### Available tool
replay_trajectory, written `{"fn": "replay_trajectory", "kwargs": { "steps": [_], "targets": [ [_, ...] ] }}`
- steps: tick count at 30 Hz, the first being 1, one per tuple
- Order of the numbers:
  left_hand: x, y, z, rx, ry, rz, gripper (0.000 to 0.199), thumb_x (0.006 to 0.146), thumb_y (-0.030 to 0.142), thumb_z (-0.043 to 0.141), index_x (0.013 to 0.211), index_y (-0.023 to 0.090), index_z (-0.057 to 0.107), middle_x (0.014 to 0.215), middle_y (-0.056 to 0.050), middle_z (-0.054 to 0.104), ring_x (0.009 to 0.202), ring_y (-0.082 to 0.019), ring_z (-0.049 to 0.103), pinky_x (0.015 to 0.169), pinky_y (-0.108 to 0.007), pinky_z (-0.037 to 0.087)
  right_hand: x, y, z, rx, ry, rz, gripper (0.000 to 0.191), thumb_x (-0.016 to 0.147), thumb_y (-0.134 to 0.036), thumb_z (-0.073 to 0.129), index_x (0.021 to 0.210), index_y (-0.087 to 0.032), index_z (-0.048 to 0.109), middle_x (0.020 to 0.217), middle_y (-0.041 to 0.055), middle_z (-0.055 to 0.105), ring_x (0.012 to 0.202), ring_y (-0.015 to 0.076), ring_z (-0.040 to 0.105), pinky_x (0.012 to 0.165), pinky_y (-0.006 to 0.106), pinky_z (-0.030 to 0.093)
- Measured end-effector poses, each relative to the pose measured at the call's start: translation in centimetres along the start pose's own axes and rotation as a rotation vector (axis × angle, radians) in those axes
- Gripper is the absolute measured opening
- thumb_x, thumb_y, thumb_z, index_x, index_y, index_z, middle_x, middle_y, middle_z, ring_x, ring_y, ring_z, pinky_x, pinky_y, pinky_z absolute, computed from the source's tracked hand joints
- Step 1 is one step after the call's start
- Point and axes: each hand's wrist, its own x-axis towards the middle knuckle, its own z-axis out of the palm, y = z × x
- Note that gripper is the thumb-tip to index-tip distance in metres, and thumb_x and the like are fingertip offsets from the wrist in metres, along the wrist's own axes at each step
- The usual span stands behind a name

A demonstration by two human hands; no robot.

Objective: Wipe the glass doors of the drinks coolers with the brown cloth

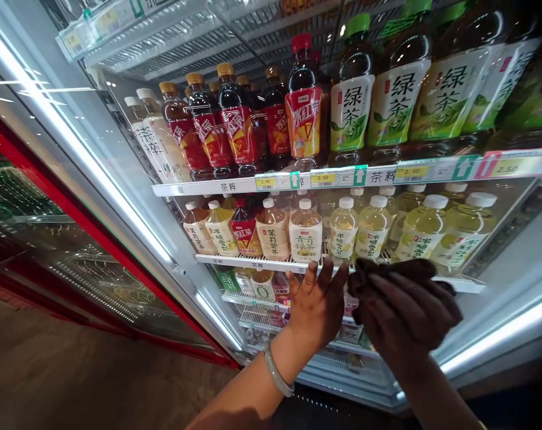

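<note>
My left hand, with a pale bangle on the wrist, is open with its fingers apart. Its fingertips overlap the front edge of a middle shelf, just below a white-capped bottle of green tea; whether they touch the edge I cannot tell. My right hand is closed around a dark, crumpled cloth beside it, in front of several pale yellow drink bottles. The lower part of those bottles is partly hidden by the cloth and fingers.
Above, a shelf with price tags carries red-labelled iced tea bottles and large green tea bottles. Lower wire shelves hold more drinks. A bright light strip and red frame run along the left; brown floor lies below.
</note>
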Motion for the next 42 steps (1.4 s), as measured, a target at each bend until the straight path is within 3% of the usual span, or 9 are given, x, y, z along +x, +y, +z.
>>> {"fn": "replay_trajectory", "kwargs": {
  "steps": [5,9,14,19,23,27,31,36,42],
  "targets": [
    [-0.8,-3.2,-1.0,-0.010,-0.030,-0.006,0.076,0.083,0.017,0.071,0.157,0.023,0.051,0.172,-0.011,0.037,0.167,-0.028,-0.008,0.132,-0.061,-0.009,-0.2,1.0,0.0,-0.101,0.043,0.026,0.033,0.073,-0.023,0.091,0.098,-0.031,0.071,0.095,-0.0014,0.075,0.102,0.0254,0.073,0.098,0.045,0.055],
    [-1.9,-5.7,-1.4,-0.053,-0.049,0.009,0.078,0.089,0.018,0.066,0.162,0.020,0.041,0.176,-0.011,0.025,0.166,-0.028,-0.008,0.132,-0.061,-0.008,-2.5,-4.2,1.6,-0.071,-0.027,0.120,0.023,0.080,-0.025,0.086,0.097,-0.029,0.073,0.098,-0.0008,0.075,0.107,0.0233,0.071,0.103,0.045,0.052],
    [-3.1,-9.6,-1.9,-0.112,0.037,0.041,0.079,0.095,0.019,0.055,0.168,0.016,0.024,0.177,-0.009,0.009,0.166,-0.031,-0.002,0.132,-0.061,-0.010,0.3,-9.1,4.9,0.040,-0.075,-0.023,0.015,0.090,-0.020,0.075,0.102,-0.029,0.075,0.104,-0.0018,0.078,0.108,0.0172,0.069,0.111,0.041,0.048],
    [-4.4,-14.1,-2.8,-0.130,0.059,0.008,0.079,0.096,0.013,0.052,0.168,0.016,0.021,0.177,-0.007,0.009,0.166,-0.029,0.002,0.134,-0.060,-0.005,0.9,-9.7,6.1,-0.098,0.009,0.028,0.020,0.079,-0.024,0.087,0.094,-0.026,0.073,0.101,0.0013,0.076,0.110,0.0249,0.070,0.113,0.050,0.047],
    [-5.5,-16.9,-3.5,-0.189,0.063,0.013,0.076,0.097,0.016,0.053,0.167,0.014,0.025,0.176,-0.007,0.013,0.166,-0.026,0.003,0.135,-0.054,-0.007,-1.0,-14.7,7.9,-0.073,-0.063,0.130,0.014,0.084,-0.023,0.082,0.094,-0.027,0.073,0.101,0.0018,0.075,0.114,0.0237,0.069,0.112,0.047,0.048],
    [-6.6,-19.5,-4.2,-0.231,0.034,0.032,0.077,0.097,0.018,0.053,0.168,0.013,0.024,0.174,-0.010,0.016,0.166,-0.026,0.001,0.134,-0.052,-0.011,0.6,-19.5,10.5,0.030,-0.121,0.032,0.011,0.095,-0.020,0.068,0.099,-0.029,0.073,0.101,-0.0014,0.077,0.108,0.0157,0.068,0.114,0.040,0.046],
    [-7.3,-21.8,-4.5,-0.227,0.017,0.029,0.081,0.097,0.015,0.056,0.169,0.017,0.020,0.174,-0.007,0.010,0.165,-0.022,-0.001,0.134,-0.048,-0.012,2.6,-18.9,11.0,-0.081,-0.066,0.012,0.011,0.090,-0.021,0.077,0.097,-0.027,0.070,0.104,-0.0001,0.075,0.114,0.0179,0.066,0.117,0.043,0.044],
    [-8.4,-23.1,-4.1,-0.307,-0.006,0.059,0.078,0.100,0.018,0.051,0.170,0.016,0.014,0.175,-0.004,-0.002,0.164,-0.021,-0.009,0.132,-0.044,-0.019,-0.3,-19.8,10.6,-0.129,-0.129,0.082,0.015,0.088,-0.020,0.078,0.100,-0.025,0.070,0.110,0.0035,0.072,0.123,0.0212,0.061,0.116,0.045,0.045],
    [-10.6,-23.8,-3.7,-0.457,-0.088,0.001,0.081,0.102,0.020,0.052,0.170,0.020,0.008,0.174,-0.008,0.001,0.163,-0.027,-0.009,0.129,-0.052,-0.022,0.2,-21.9,12.6,-0.102,-0.224,-0.205,0.017,0.094,-0.026,0.074,0.109,-0.034,0.072,0.120,-0.0100,0.074,0.122,0.0102,0.061,0.120,0.035,0.042]
  ]
}}
